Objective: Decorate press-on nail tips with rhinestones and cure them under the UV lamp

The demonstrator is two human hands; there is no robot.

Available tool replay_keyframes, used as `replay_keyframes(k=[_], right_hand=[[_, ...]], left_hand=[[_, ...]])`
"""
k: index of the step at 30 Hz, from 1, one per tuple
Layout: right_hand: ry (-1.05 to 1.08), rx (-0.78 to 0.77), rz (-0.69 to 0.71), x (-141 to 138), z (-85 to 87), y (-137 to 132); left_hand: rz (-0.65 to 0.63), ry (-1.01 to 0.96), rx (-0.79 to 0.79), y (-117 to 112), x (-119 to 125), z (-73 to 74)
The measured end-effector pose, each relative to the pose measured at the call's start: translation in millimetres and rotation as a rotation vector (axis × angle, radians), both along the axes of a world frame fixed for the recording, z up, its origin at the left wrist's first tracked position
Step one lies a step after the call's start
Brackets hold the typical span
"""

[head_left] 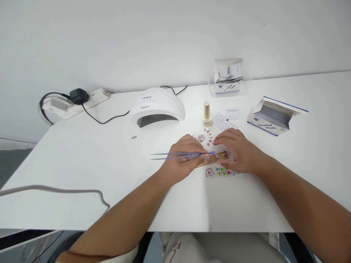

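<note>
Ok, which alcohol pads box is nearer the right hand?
The box on the right, its long flap swung open; the other box stands farther back, near the wall.

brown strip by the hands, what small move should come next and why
Probably steady the brown strip with the right hand: its thumb and fingers are spread near the strip's right end, while the left hand, fingertips by the strip, also holds the tweezers, their tips pointing away from it.

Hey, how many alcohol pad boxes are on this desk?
2. One open box sits on the right, beyond the right hand; the second box stands at the back of the desk, behind clear plastic. No others show.
</note>
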State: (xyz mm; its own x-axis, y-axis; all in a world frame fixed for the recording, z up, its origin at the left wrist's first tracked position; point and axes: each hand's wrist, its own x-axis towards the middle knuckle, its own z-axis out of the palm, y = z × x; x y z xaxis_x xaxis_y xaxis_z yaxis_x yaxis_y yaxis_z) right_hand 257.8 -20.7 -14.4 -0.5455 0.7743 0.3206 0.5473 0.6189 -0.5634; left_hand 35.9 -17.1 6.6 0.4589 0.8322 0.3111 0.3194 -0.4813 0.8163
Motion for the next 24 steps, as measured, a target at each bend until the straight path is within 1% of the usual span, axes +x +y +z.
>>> replay_keyframes(k=[3,7,18,24], right_hand=[[-0.009,-0.077,-0.002,-2,0.1,0],[-0.014,-0.154,0.027,-3,0.1,2],[0.024,-0.171,0.083,-4,0.6,4],[0.05,-0.169,0.09,-5,-0.4,4]], left_hand=[[0.021,-0.022,0.078,0,1,-6.6],[-0.029,-0.031,0.154,0,2,-11.0],[-0.046,0.004,0.171,-2,4,-15.1],[-0.023,-0.01,0.173,-4,6,-14.6]])
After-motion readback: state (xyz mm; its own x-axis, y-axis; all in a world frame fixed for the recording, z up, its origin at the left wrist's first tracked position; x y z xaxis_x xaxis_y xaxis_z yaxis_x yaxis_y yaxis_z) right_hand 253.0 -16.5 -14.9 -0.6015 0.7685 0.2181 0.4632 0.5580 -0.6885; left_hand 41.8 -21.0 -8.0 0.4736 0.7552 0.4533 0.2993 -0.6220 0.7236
